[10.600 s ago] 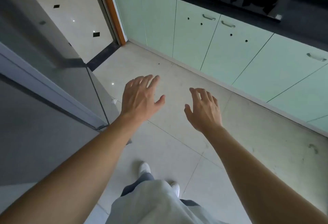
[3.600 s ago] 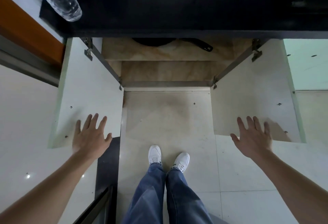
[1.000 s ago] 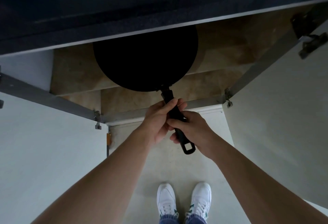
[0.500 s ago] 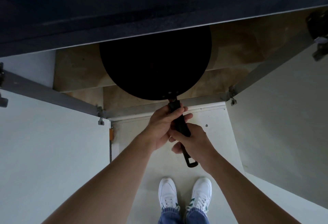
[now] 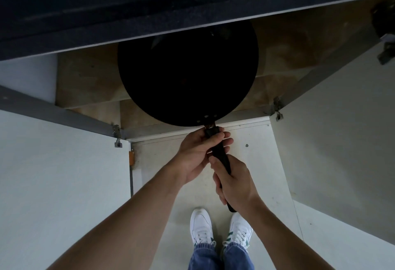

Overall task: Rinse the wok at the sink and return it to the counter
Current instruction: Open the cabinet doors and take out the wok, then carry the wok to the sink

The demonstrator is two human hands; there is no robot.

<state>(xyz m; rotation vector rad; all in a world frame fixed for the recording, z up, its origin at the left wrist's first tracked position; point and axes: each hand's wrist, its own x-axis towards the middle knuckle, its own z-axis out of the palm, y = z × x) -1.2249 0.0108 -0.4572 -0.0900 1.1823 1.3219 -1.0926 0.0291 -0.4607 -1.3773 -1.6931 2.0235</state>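
Below the dark countertop (image 5: 128, 23), the black wok (image 5: 188, 73) is sitting half inside the open cabinet (image 5: 288, 41), its body over the shelf (image 5: 89, 85), possibly lifted off it; too dark to tell. The left hand (image 5: 196, 156) is wrapping the wok handle (image 5: 221, 156) near the rivets. The right hand (image 5: 237, 186) is clenching it lower down. Both cabinet doors (image 5: 53, 173) are standing open, and white sneakers (image 5: 202, 229) are showing on the floor (image 5: 147, 162).

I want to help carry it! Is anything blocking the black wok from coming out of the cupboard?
Nothing blocks the front: both doors stand open, and the left hand and right hand grip the handle. The counter edge overhangs the far part of the wok, so it probably must slide out before lifting.
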